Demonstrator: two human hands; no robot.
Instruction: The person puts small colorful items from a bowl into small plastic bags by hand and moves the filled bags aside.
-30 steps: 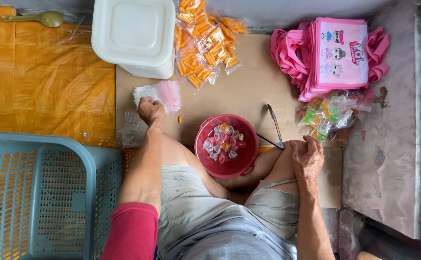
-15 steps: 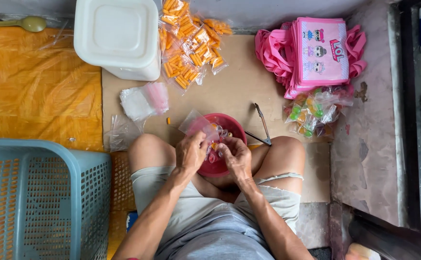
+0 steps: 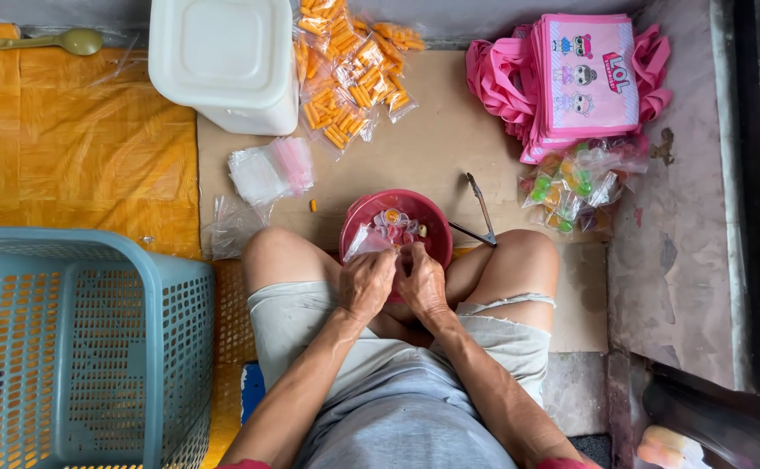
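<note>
A red bowl (image 3: 414, 208) of small wrapped candies sits on brown cardboard between my knees. Over its near rim my left hand (image 3: 365, 282) and my right hand (image 3: 421, 280) are together, both pinching a small clear plastic bag (image 3: 365, 241) whose top sticks out toward the bowl. A stack of empty clear bags (image 3: 268, 170) lies to the left of the bowl. Metal tongs (image 3: 481, 211) rest just right of the bowl.
A white lidded tub (image 3: 223, 61) and packets of orange snacks (image 3: 345, 69) lie at the far edge. Pink printed tote bags (image 3: 571, 78) and bagged coloured candies (image 3: 571, 187) are at the right. A blue plastic basket (image 3: 76, 347) stands at my left on an orange mat (image 3: 67, 148).
My left hand came back from the bag stack with a clear bag, and my right hand moved in from the right knee. Both now meet at the bowl's near rim.
</note>
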